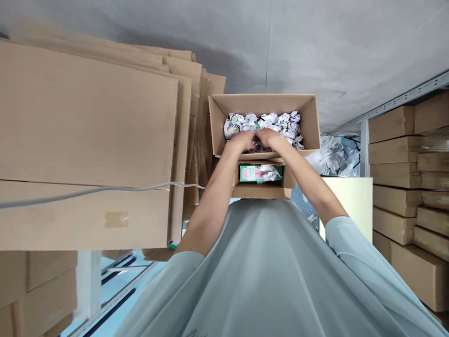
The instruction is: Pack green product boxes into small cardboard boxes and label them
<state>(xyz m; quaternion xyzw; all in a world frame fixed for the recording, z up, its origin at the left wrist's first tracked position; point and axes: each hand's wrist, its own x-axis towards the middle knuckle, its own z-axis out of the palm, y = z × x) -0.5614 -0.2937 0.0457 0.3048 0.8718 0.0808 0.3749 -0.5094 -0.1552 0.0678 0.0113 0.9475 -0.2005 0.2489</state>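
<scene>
Both hands reach into an open cardboard box (264, 102) filled with crumpled printed paper (293, 125). My left hand (244, 139) is closed, its fingers curled down at the front of the paper. Close beside it, my right hand (269, 137) is closed too, with its fingertips bent into the wads. Whatever is in the fingers is hidden. A bit of green shows between the paper wads just beyond the hands. Nearer my body, under my forearms, a smaller open carton (261, 190) holds a green and pink box (248, 173) with a crumpled sheet (270, 172) lying on it.
A tall stack of flattened cardboard (87, 117) stands on the left, crossed by a grey cable (105, 189). Cardboard boxes (396, 175) are piled on a shelf at the right. Loose crumpled paper (335, 154) and a pale yellow panel (358, 201) lie right of the box.
</scene>
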